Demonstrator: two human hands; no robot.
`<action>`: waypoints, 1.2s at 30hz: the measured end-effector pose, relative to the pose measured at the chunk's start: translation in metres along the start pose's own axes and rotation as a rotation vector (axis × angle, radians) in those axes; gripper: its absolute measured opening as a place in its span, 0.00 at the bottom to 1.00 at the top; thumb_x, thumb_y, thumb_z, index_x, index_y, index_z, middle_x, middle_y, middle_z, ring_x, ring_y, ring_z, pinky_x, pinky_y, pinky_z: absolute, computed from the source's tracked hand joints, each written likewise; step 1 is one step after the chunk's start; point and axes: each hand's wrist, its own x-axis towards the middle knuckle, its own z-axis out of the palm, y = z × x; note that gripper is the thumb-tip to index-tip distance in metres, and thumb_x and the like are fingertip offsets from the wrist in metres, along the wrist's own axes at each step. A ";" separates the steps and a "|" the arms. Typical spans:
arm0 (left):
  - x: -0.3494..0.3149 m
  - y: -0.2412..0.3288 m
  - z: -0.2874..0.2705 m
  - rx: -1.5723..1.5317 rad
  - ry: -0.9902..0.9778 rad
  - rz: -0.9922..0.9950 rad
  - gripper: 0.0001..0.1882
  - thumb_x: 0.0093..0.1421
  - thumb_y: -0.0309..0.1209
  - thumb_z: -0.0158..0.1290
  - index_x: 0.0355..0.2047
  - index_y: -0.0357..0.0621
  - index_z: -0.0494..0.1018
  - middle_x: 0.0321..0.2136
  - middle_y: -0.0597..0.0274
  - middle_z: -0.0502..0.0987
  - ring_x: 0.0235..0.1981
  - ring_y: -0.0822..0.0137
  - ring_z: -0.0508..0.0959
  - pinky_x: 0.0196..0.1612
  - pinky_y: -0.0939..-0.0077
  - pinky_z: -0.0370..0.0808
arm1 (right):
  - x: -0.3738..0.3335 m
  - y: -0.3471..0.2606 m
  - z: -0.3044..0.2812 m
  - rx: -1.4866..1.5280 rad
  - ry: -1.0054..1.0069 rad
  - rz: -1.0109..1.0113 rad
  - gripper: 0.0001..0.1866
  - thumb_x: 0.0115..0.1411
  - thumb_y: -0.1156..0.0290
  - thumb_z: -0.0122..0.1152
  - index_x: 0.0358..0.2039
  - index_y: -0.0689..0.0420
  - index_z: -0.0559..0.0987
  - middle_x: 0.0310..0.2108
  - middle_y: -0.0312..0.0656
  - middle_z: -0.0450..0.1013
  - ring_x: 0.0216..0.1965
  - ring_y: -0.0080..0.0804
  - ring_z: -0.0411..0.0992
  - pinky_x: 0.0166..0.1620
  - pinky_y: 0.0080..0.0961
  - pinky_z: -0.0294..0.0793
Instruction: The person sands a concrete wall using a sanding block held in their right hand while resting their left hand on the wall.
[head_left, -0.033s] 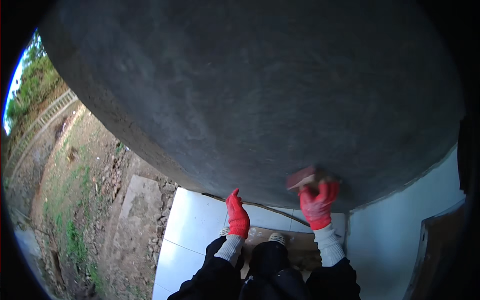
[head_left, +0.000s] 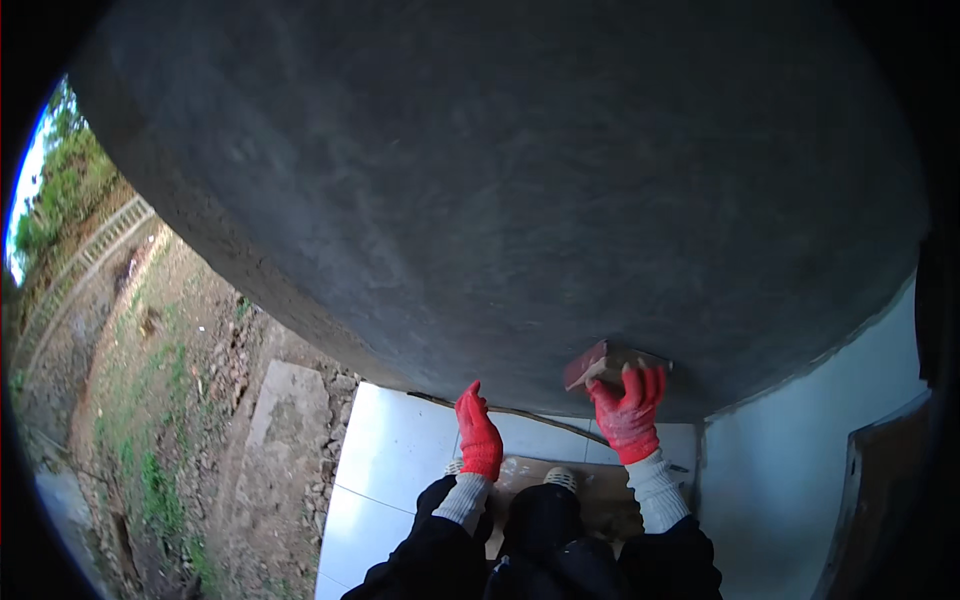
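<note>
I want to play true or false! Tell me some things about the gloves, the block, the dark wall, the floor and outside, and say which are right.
1. The left hand and the right hand both wear red gloves. True.
2. The left hand is holding the block. False: the right hand holds it, and nothing can be seen in the left hand.
3. The block is at the dark grey wall. True.
4. The floor tiles are bright green. False: the tiles are white.
5. A pale railing shows outdoors, on the right side of the picture. False: the railing is on the left side.
</note>
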 end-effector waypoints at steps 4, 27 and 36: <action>-0.024 0.034 0.005 0.167 -0.118 0.231 0.21 0.76 0.35 0.42 0.64 0.41 0.68 0.60 0.51 0.68 0.58 0.58 0.72 0.63 0.65 0.67 | -0.022 0.038 -0.025 0.014 0.081 0.484 0.35 0.54 0.66 0.73 0.63 0.44 0.72 0.68 0.56 0.52 0.66 0.61 0.57 0.63 0.65 0.64; 0.008 0.494 0.114 1.128 0.014 2.386 0.35 0.62 0.45 0.55 0.68 0.48 0.67 0.72 0.57 0.59 0.74 0.43 0.53 0.71 0.28 0.47 | 0.106 0.105 -0.077 -0.128 0.503 0.728 0.48 0.48 0.60 0.79 0.68 0.50 0.65 0.70 0.58 0.49 0.64 0.68 0.57 0.61 0.63 0.63; 0.022 0.488 0.106 1.356 -0.131 2.540 0.32 0.60 0.47 0.58 0.64 0.53 0.71 0.70 0.60 0.62 0.74 0.47 0.55 0.69 0.26 0.52 | 0.086 0.163 -0.079 -0.175 0.723 0.961 0.52 0.38 0.58 0.83 0.65 0.48 0.67 0.69 0.62 0.50 0.63 0.69 0.56 0.60 0.67 0.60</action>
